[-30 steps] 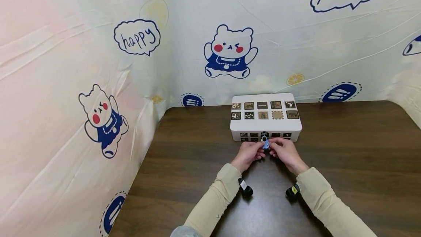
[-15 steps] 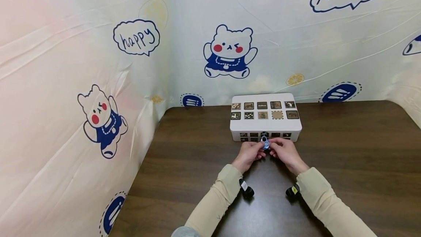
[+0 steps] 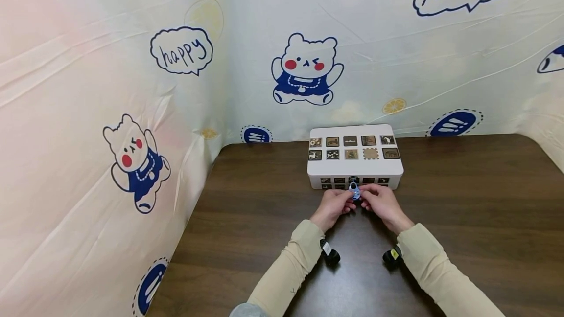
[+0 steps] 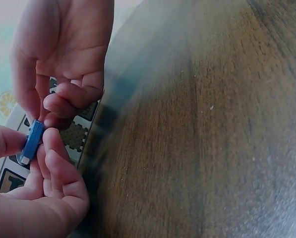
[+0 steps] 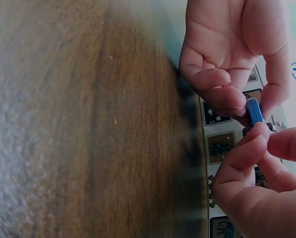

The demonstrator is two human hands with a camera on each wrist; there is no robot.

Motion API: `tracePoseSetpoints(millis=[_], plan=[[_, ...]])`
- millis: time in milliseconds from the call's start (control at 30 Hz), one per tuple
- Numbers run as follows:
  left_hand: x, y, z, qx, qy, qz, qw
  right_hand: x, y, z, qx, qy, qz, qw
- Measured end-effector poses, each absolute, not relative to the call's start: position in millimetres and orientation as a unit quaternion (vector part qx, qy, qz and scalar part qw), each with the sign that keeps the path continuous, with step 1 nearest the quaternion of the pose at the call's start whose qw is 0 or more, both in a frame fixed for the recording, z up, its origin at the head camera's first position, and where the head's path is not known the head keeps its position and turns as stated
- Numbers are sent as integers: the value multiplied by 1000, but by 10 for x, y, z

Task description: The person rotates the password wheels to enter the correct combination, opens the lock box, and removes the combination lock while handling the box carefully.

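Both left hand (image 3: 333, 204) and right hand (image 3: 382, 204) pinch a blue padlock (image 4: 32, 140) at the front of a white box (image 3: 356, 166). Working it seems the step in hand, calling next for a steady hold; whether it is fastened is unclear.

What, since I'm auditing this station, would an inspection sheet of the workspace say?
Surface: dark wood-grain table, reflecting light toward the near side.
Job's things: blue padlock at the front clasp of a white box, its lid down; whether it is hooked through is unclear.
Clutter: grey rounded thing cut off at the head view's bottom edge; cannot tell what it is.
Grips: left grip pinches the blue padlock; right grip pinches at its other side.
Cables: nothing seen.
Surroundings: creased fabric backdrop printed with bears and "happy" bubbles.
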State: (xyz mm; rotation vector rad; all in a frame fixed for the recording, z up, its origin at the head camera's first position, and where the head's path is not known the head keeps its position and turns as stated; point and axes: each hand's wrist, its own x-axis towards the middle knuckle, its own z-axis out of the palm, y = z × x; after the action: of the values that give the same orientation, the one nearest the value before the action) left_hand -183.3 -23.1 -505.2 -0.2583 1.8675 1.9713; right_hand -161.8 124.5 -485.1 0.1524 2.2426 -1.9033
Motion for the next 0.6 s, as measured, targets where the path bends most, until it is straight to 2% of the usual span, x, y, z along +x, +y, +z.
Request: tracePoseSetpoints(millis=[600], plan=[[-1839, -232, -5049, -103, 651, 720, 218, -1617, 1249, -4861, 53, 757, -644, 98]])
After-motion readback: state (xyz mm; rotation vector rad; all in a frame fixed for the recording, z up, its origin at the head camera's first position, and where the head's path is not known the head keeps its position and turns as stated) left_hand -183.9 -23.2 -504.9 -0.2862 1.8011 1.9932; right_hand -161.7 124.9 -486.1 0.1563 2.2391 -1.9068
